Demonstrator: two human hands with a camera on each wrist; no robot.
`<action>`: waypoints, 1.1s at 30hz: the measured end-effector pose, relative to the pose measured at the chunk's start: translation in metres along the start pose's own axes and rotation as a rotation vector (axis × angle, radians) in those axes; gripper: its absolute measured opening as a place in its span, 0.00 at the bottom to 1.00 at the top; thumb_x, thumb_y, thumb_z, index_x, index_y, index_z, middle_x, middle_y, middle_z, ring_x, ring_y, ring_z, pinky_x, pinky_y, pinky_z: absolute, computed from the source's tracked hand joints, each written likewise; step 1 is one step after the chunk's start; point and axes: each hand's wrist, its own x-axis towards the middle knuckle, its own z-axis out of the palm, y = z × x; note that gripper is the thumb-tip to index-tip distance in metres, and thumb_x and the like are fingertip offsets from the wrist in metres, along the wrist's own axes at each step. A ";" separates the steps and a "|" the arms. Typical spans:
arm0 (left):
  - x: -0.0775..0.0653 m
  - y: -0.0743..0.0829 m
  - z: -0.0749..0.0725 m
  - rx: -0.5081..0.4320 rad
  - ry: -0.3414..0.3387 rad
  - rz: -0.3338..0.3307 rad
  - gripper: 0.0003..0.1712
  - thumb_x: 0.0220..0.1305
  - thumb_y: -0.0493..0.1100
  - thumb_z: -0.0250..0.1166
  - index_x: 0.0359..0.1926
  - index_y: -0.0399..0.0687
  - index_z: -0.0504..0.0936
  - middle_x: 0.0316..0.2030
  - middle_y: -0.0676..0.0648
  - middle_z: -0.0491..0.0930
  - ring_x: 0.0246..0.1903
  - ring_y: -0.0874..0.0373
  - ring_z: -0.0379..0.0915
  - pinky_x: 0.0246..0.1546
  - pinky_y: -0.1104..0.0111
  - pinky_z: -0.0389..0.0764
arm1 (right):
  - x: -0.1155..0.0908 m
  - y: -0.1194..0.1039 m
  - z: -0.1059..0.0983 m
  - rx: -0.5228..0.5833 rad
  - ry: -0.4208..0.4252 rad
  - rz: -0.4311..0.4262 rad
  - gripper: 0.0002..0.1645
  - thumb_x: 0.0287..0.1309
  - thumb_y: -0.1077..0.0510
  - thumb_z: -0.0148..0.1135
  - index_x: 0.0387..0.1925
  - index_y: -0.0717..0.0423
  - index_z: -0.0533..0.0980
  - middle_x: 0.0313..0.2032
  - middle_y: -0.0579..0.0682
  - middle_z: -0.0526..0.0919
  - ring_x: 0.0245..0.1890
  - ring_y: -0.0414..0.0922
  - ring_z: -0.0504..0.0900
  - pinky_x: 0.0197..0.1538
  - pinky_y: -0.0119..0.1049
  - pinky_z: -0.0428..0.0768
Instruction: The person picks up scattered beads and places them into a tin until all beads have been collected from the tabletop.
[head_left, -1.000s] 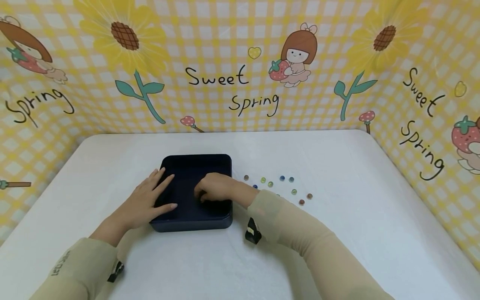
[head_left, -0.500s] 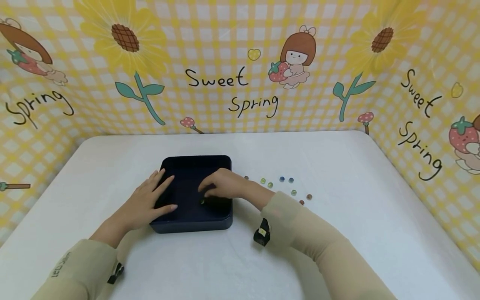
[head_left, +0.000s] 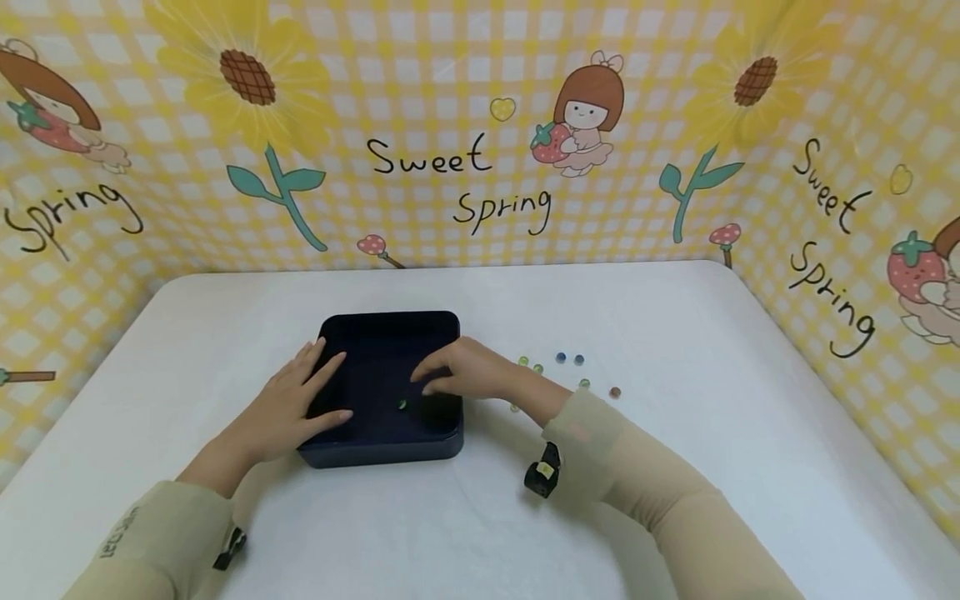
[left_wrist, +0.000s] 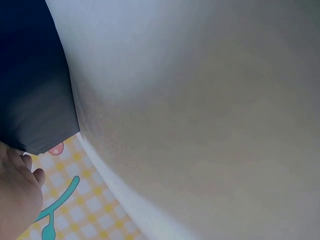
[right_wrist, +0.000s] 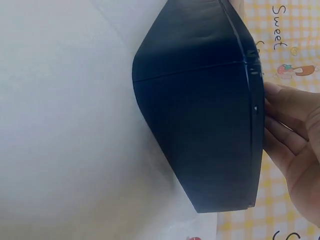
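A dark navy rectangular box (head_left: pixel 381 451), open at the top, stands on the white table left of centre. My left hand (head_left: pixel 279 410) rests on its left rim, fingers spread and straight. One green marble (head_left: pixel 402 404) lies on the box floor. Over the right half of the box hovers my right hand (head_left: pixel 474 368), thumb and fingers loosely apart with nothing between them, just right of that marble. In the right wrist view the hand (right_wrist: pixel 300 145) shows beyond the rim of the box wall (right_wrist: pixel 200 130). The left wrist view catches the box corner (left_wrist: pixel 40 95) and part of the hand (left_wrist: pixel 20 197).
Several loose marbles lie on the table right of the box, among them blue ones (head_left: pixel 561 357), a green one (head_left: pixel 584 383) and a brown one (head_left: pixel 615 392). My right forearm (head_left: pixel 630 467) crosses in front of some. A yellow checked cloth (head_left: pixel 427 75) backs the table.
My right hand has loosened its fingers and drawn back to the right inside the box. The green marble, hidden under it before, now lies uncovered. The left hand stays put.
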 end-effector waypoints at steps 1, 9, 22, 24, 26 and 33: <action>0.000 0.000 0.000 0.000 0.001 0.001 0.46 0.55 0.64 0.50 0.66 0.47 0.43 0.65 0.38 0.32 0.63 0.45 0.26 0.54 0.43 0.43 | -0.001 0.001 0.000 -0.001 0.006 -0.002 0.15 0.51 0.58 0.60 0.41 0.58 0.77 0.41 0.47 0.79 0.41 0.37 0.76 0.41 0.21 0.70; -0.001 -0.002 0.004 -0.012 0.013 0.008 0.46 0.55 0.64 0.51 0.67 0.49 0.42 0.65 0.40 0.31 0.63 0.45 0.25 0.53 0.42 0.43 | -0.016 0.004 -0.004 0.021 0.052 0.018 0.15 0.51 0.57 0.59 0.41 0.56 0.78 0.41 0.46 0.79 0.41 0.36 0.75 0.42 0.23 0.70; 0.000 0.000 -0.001 -0.006 0.007 0.007 0.46 0.55 0.64 0.51 0.66 0.47 0.43 0.65 0.39 0.32 0.63 0.45 0.26 0.52 0.41 0.44 | -0.046 0.016 -0.010 0.140 0.113 0.046 0.14 0.50 0.59 0.60 0.40 0.60 0.78 0.40 0.49 0.80 0.42 0.43 0.77 0.43 0.32 0.74; 0.000 0.000 -0.001 -0.005 0.010 0.007 0.46 0.55 0.64 0.51 0.66 0.47 0.44 0.65 0.39 0.32 0.63 0.45 0.26 0.52 0.41 0.44 | -0.051 0.017 -0.012 0.152 0.120 0.067 0.14 0.50 0.59 0.60 0.40 0.59 0.78 0.40 0.48 0.80 0.42 0.42 0.77 0.43 0.31 0.74; 0.000 0.000 -0.001 -0.008 0.012 0.009 0.46 0.55 0.63 0.51 0.66 0.47 0.44 0.65 0.39 0.32 0.63 0.45 0.26 0.52 0.41 0.44 | -0.056 0.019 -0.015 0.152 0.130 0.094 0.14 0.50 0.57 0.60 0.40 0.58 0.78 0.40 0.47 0.80 0.42 0.41 0.76 0.42 0.29 0.74; 0.000 -0.001 0.001 -0.021 0.009 0.012 0.46 0.56 0.63 0.51 0.66 0.48 0.43 0.65 0.40 0.31 0.63 0.46 0.25 0.53 0.42 0.44 | -0.072 0.024 -0.020 0.169 0.173 0.155 0.15 0.49 0.55 0.60 0.40 0.56 0.79 0.42 0.48 0.79 0.48 0.41 0.73 0.43 0.29 0.73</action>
